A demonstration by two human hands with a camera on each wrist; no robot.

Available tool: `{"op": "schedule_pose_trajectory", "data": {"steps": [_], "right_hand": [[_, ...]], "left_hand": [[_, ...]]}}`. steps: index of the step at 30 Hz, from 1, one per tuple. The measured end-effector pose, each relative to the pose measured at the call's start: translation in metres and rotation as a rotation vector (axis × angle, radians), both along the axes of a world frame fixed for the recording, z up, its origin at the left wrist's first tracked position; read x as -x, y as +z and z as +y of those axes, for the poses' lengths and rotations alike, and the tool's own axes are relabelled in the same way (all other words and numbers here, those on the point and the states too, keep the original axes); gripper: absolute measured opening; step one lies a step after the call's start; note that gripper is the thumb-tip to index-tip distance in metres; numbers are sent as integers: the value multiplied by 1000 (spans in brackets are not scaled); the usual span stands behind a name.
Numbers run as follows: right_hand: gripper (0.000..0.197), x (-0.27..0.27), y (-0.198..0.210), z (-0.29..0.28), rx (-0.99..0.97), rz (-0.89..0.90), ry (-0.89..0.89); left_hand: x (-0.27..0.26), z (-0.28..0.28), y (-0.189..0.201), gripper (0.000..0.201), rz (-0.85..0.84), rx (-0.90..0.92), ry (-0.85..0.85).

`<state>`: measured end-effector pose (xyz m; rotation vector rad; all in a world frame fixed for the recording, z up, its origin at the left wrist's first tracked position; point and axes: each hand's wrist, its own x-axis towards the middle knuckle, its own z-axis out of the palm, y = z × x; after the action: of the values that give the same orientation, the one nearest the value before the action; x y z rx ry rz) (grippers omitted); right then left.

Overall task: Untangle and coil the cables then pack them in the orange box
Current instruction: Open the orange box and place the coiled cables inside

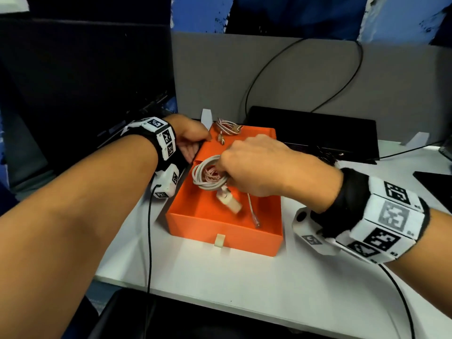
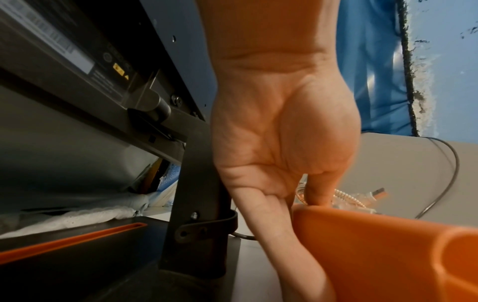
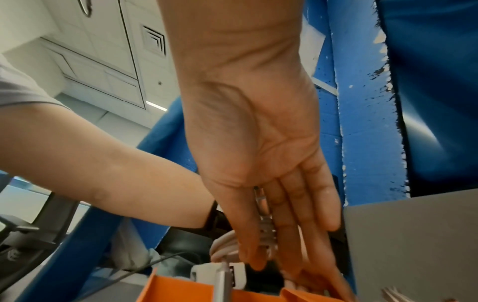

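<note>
The orange box (image 1: 227, 231) sits open near the front edge of the white tabletop (image 1: 220, 285). The left hand (image 1: 189, 138) grips the box's far left corner, thumb on the rim. The right hand (image 1: 259, 165) reaches inside, fingers nearly straight, pressing a coiled white cable (image 1: 208, 177) against the box's left wall. A braided cable (image 1: 226, 127) lies at the far edge.
</note>
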<state>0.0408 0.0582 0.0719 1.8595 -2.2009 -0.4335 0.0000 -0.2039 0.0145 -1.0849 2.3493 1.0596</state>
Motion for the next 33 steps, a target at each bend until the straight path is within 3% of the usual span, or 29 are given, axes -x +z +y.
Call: {"op": "schedule_pose_trajectory", "data": {"steps": [5, 9, 15, 18, 21, 24, 27, 29, 30, 33], "right_hand": [[6, -8, -22, -15, -92, -89, -76], [23, 6, -29, -33, -140, -183, -147], [56, 21, -31, -37, -217, -274, -81], [49, 15, -45, -33, -341, -204, -28], [32, 14, -59, -37, -261, -208, 17], [40, 19, -58, -44, -258, -134, 0], [46, 36, -45, -51, -304, -326, -22], [34, 51, -27, -57, -232, -552, -75], [27, 62, -18, -62, -124, -573, -94], [31, 98, -5, -82, 184, -358, -151]], "left_hand": [[-2, 4, 4, 59, 10, 11, -11], [-3, 6, 7, 55, 8, 18, -18], [-4, 6, 8, 55, 30, 31, -15], [-4, 6, 8, 51, 40, 29, -12], [-4, 9, 9, 53, 29, 40, -29], [-6, 9, 9, 55, 26, 59, -40], [-5, 9, 8, 54, 35, 75, -48], [-4, 8, 6, 53, 47, 73, -72], [-4, 7, 5, 50, 53, 71, -84], [-2, 8, 1, 50, 52, 73, -95]]}}
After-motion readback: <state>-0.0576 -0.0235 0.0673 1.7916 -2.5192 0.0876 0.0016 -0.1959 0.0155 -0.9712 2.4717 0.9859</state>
